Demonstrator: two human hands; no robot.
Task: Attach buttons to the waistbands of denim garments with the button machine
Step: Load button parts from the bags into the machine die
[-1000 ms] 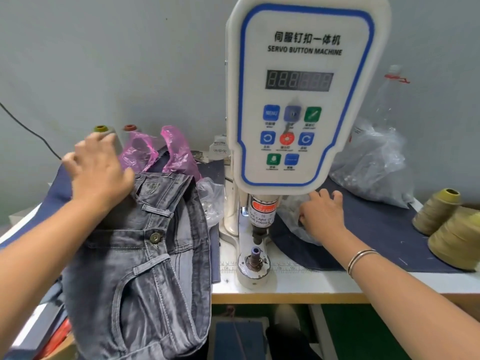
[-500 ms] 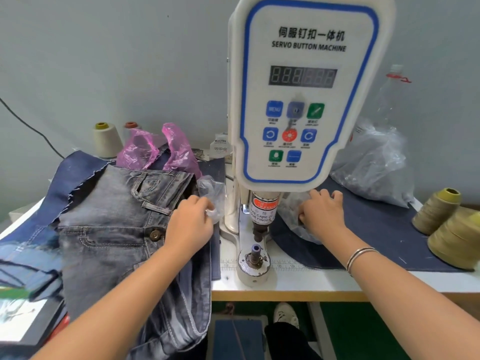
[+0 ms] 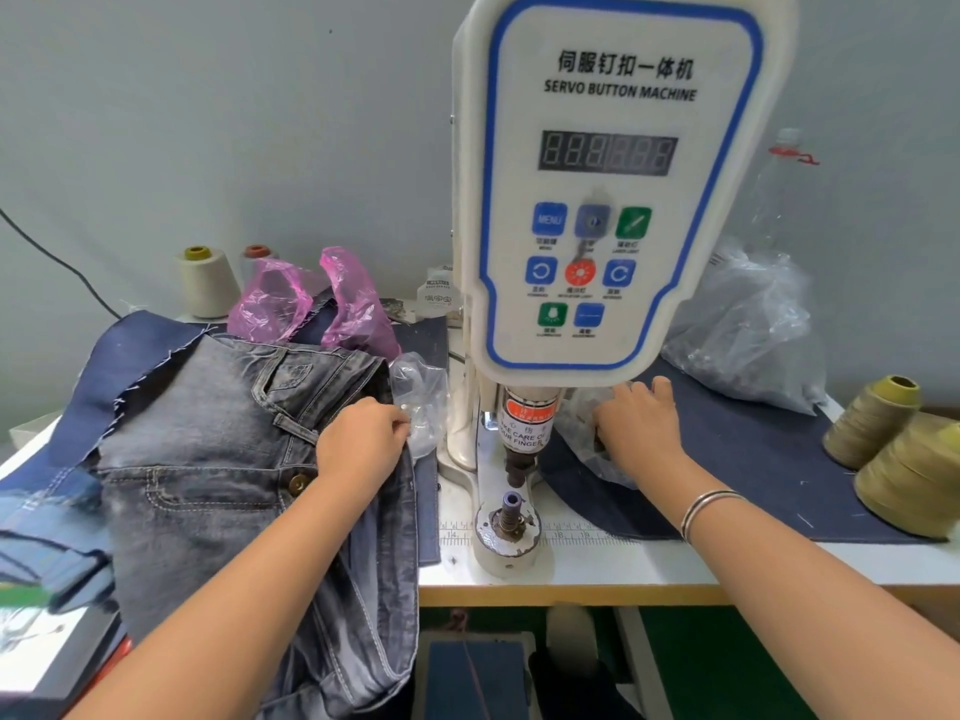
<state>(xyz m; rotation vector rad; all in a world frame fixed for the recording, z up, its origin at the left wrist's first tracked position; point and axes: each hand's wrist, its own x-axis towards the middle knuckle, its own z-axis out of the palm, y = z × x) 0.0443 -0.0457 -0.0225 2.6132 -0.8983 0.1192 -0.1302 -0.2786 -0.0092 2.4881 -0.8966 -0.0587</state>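
- Jeans (image 3: 208,459) lie grey and heaped at our left, at about nine o'clock from the die (image 3: 510,504) on the machine (image 3: 608,189) base; one button (image 3: 298,481) already sits on the fly.
- Our left hand (image 3: 361,444) rests on the jeans' right edge, fingers curled at a small clear bag (image 3: 418,402) just beside the denim. We cannot tell whether they pinch the bag, the cloth, or nothing.
- Our right hand (image 3: 641,428) lies at about two o'clock from the die, fingers bent down into a second clear bag (image 3: 582,433); what they hold, if anything, is hidden.
- Waistband's long axis seems to run from roughly seven to one o'clock, but the hand covers part of it.
- We judge the left hand is nearer the jeans, so the cloth must travel toward three o'clock to reach the die, which stands bare between both hands.
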